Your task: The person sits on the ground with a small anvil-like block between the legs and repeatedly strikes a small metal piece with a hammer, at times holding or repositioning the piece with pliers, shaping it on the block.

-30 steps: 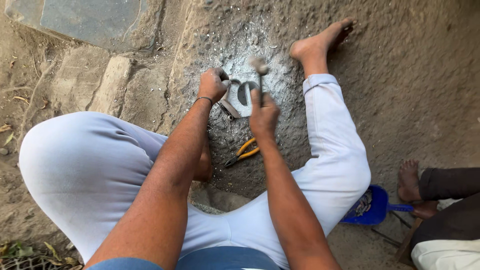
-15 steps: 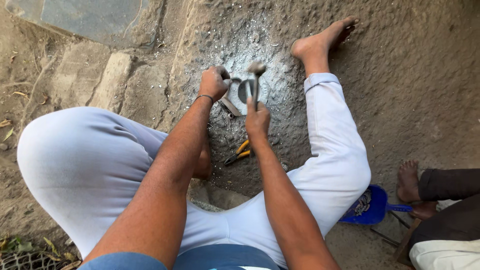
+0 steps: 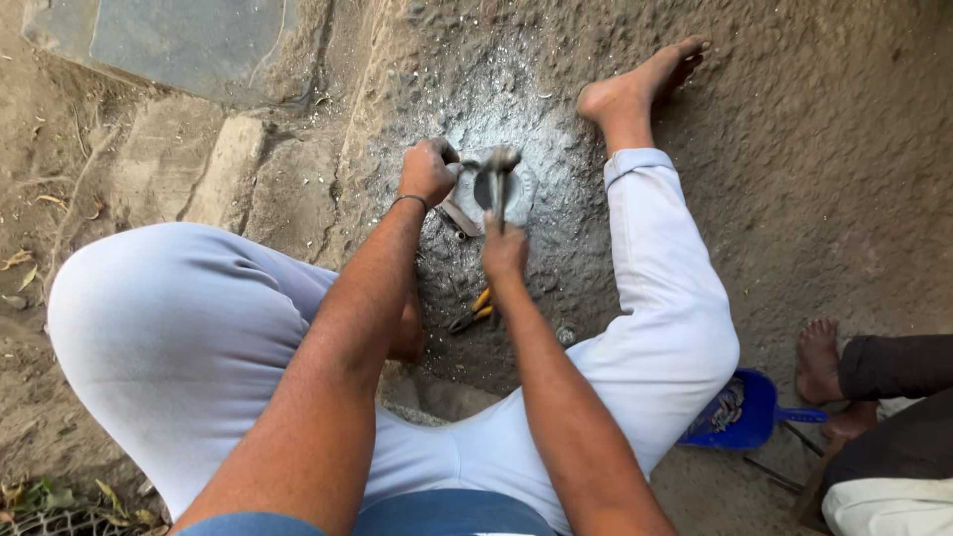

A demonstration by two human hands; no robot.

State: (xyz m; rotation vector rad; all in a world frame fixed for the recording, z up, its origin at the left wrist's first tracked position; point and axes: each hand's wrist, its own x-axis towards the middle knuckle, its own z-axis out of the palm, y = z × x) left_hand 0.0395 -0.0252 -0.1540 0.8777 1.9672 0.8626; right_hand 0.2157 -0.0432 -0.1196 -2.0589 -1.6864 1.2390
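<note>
Right hand (image 3: 504,250) grip: fingers wrapped tight around the handle of a hammer (image 3: 497,171), head up above the hand, over the work spot. Left hand (image 3: 427,171) grip: fist clenched on a small metal piece (image 3: 459,214) that sticks out below the hand toward the person; exact finger contact hidden by the fist. A thin band sits on the left wrist.

Work spot: a round greyish metal block (image 3: 514,191) on the bare ground, inside a pale silvery patch of dust and chips (image 3: 496,99). Hammer head is directly over the block; can't tell whether it touches.

Person sits on the ground, knees apart, light trousers (image 3: 655,298). Right bare foot (image 3: 640,84) stretched out just beyond the pale patch.

Pliers with yellow-orange handles (image 3: 475,310) lie on the ground between the legs, nearer the body than the block, just beside the right forearm.

Flat stone slab (image 3: 189,40) top left, well apart from the hands.

Lower right: a blue scoop (image 3: 759,417) with small metal bits in it, touching the right thigh's outer side. Next to it another person's bare foot (image 3: 819,347) and dark trouser leg (image 3: 898,365).
</note>
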